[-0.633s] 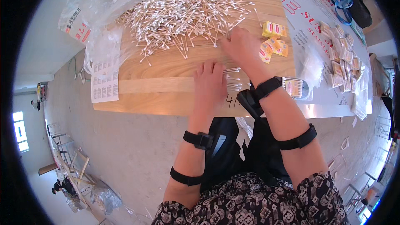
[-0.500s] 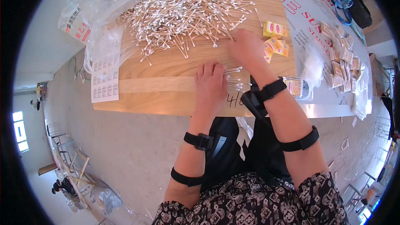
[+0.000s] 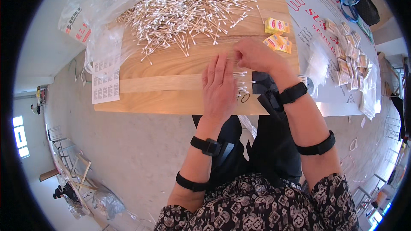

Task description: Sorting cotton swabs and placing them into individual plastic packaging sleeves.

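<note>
Wooden desk [image 3: 162, 67], with a few swabs [image 3: 242, 83] under the left hand [image 3: 218, 84]

Beyond both hands spreads a loose heap [image 3: 184, 15] of more swabs, likely there to be within easy reach. The left hand lies palm down over its few, perhaps to keep them lined up; only their tips poke out at its right side. The right hand [image 3: 257, 55] is curled just beside the left fingertips. Yellow cards [image 3: 278, 43] lie past it to the right, and packs [image 3: 352, 60] farther right, seemingly set aside.

Whether either hand grips anything, I cannot tell: the left covers what is beneath, and the right's fingertips are tucked away. Behind the right wrist, a bundle [image 3: 303, 78] is mostly hidden.
</note>
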A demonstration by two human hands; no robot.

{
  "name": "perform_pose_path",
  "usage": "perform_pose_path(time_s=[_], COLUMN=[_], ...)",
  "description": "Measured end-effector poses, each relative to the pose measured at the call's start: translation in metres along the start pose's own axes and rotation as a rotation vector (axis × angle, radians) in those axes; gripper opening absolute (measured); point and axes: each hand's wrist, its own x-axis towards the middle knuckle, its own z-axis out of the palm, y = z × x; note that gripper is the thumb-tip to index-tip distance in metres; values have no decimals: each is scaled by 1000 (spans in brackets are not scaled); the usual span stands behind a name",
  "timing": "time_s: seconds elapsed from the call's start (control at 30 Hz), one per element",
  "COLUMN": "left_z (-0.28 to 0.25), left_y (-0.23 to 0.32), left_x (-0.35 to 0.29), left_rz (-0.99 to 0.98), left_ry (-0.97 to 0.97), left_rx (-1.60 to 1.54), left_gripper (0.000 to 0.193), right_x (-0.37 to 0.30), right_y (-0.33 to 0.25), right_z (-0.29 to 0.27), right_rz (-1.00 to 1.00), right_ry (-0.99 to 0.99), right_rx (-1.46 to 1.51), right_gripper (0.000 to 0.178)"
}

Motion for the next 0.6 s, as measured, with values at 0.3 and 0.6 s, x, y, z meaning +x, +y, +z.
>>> perform_pose_path(time_s=[0.3,0.6], left_z=[4,14], left_y=[1,-2], left_x=[1,14], left_rz=[54,67], left_ry=[-352,-324], left_rx=[171,243], left_gripper=[73,77], right_x=[-46,-96], right_y=[-3,-56], right_z=[7,65], right_rz=[204,337], right_ry=[542,947], right_rx=[392,943], right_gripper=[14,20])
